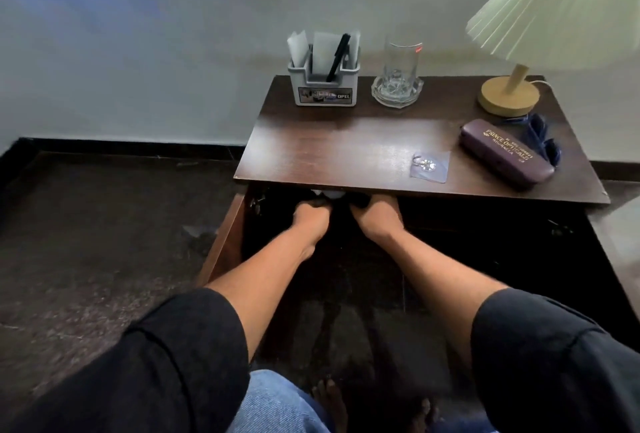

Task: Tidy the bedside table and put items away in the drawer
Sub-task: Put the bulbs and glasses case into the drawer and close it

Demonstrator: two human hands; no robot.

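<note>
We reach both arms, in dark rolled sleeves, into the dark space beneath the front edge of the bedside table (346,141), where a wooden door or drawer side (225,242) stands open at left. Our left hand (310,216) and right hand (375,212) sit close together with fingers curled under the tabletop around something dark, a pale scrap just above them; what it is, and how firmly we grip it, we cannot tell. On top stand a grey organiser (323,80) with papers and a black pen (338,56), a glass (401,61) in a glass dish, a lamp (509,96), a purple spectacle case (507,152) beside blue glasses (540,134), and a small hook card (429,165).
</note>
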